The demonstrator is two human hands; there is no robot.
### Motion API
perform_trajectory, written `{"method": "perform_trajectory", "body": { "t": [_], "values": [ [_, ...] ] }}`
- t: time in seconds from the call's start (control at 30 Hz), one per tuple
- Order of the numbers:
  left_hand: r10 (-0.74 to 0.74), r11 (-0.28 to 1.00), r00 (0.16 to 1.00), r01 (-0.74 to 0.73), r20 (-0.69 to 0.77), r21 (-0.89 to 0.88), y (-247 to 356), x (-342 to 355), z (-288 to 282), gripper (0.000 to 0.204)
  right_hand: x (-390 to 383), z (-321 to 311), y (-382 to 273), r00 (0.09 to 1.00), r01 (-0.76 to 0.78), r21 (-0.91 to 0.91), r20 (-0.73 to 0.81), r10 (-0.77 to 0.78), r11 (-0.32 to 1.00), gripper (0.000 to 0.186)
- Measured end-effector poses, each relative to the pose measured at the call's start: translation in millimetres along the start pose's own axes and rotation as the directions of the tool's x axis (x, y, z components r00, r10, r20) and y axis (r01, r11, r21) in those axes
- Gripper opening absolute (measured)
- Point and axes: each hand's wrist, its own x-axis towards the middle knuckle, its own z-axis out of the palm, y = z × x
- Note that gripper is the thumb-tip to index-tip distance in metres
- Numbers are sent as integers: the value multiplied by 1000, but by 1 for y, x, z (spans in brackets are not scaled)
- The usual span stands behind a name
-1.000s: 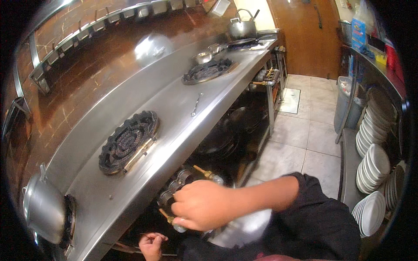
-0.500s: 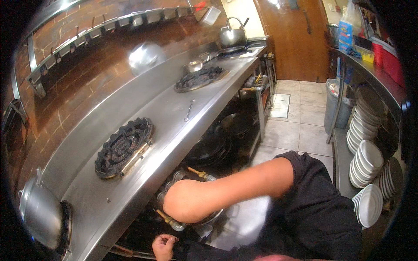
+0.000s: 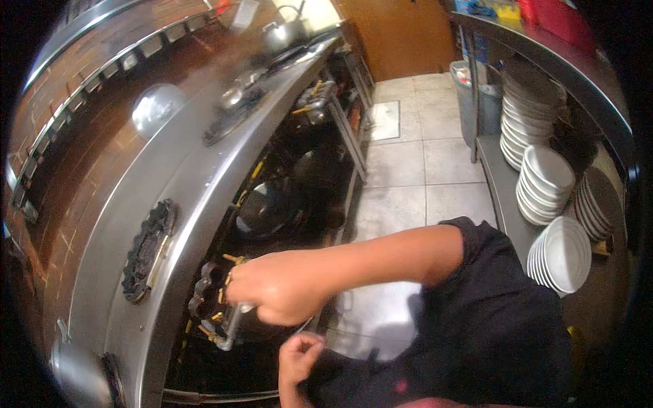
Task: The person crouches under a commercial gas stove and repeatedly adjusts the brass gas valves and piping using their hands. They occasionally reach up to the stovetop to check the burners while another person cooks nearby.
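Note:
My right hand (image 3: 272, 289) reaches under the stove's front edge to the gas pipe fittings. Its fingers are closed against the brass valves (image 3: 219, 294) below the nearer burner (image 3: 146, 251); whatever they grip is hidden behind the hand. A grey metal pipe (image 3: 230, 333) with an elbow runs just below the fingers. Nearer to me, my left hand (image 3: 299, 357) hangs in front of the stove, its fingers curled in and nothing visible in them. Dark round pans (image 3: 269, 207) lie on the shelf under the stove, beyond my right hand.
A steel stove top (image 3: 180, 180) runs along the left, with a lidded pot (image 3: 85, 374) at its near end and another pot (image 3: 286, 34) at the far end. On the right, stacked white plates (image 3: 561, 255) fill a low shelf. A grey bin (image 3: 479, 102) stands beyond.
My view has turned down and to the right. My right hand's fingers now show at the valves, where they were hidden before. The left hand stays curled.

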Motion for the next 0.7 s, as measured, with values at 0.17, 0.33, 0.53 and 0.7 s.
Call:
{"method": "perform_trajectory", "body": {
  "t": [0.17, 0.33, 0.53, 0.7],
  "values": [
    [366, 692, 931, -282, -14, -665, 74, 80, 47, 15, -102, -32, 2, 987, -127, -26, -100, 124, 992, 52],
    [245, 693, 969, -174, 2, -699, 134, 133, 98, 12, -151, -45, 6, 961, -222, -383, -239, 136, 897, 55],
    [217, 765, 975, -144, 41, -627, 121, 181, 108, 6, -163, -125, 4, 903, -394, -626, -127, 410, 673, 66],
    [198, 814, 980, -167, -4, -556, 89, 205, 75, 9, -185, -281, 23, 555, -719, -683, -677, 484, -130, 49]
  ]
}}
